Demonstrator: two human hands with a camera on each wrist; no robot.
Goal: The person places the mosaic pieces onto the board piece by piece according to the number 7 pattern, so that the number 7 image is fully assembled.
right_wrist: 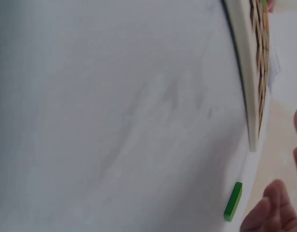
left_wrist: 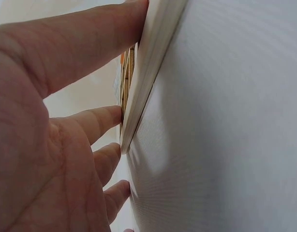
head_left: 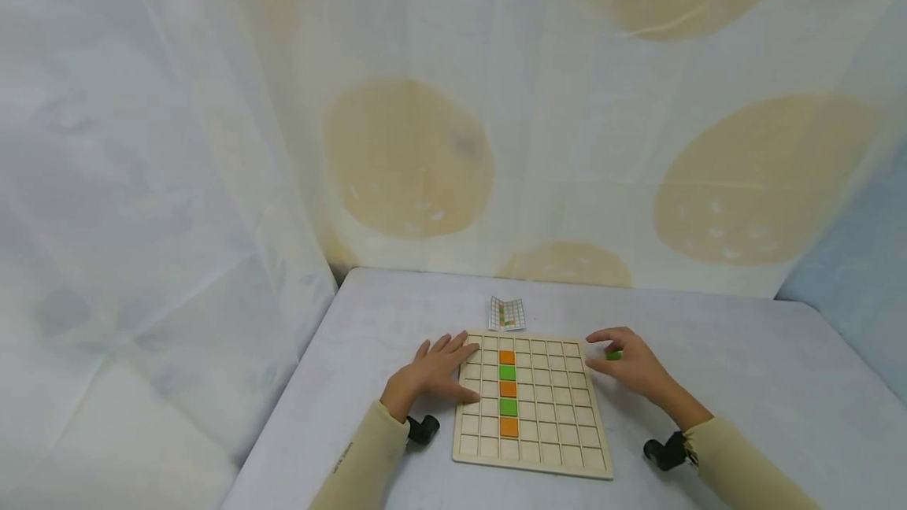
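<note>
Left hand (head_left: 434,375): fingers straight and spread, resting on the left edge of the wooden grid board (head_left: 560,447). Left wrist view confirms fingertips (left_wrist: 110,116) touching the board's rim (left_wrist: 151,67); nothing gripped.

Right hand (head_left: 627,364): just beside the board's right edge, near its far corner, fingers loosely curved over a small green tile (head_left: 613,355). In the right wrist view the tile (right_wrist: 232,201) lies flat on the surface, with the fingertips (right_wrist: 272,205) close beside it; actual contact cannot be told.

Board lies flat on the pale grey surface (head_left: 744,368), between the two hands. One column holds five tiles, alternating from the far end: orange (head_left: 506,356), green (head_left: 506,372), orange, green, orange. Remaining cells bare wood.

Just beyond the board's far edge: a small pattern card (head_left: 507,313) showing a grid with a coloured column.

Both forearms in cream sleeves (head_left: 361,463). Pale curtain with tan circles (head_left: 407,156) behind the surface.
</note>
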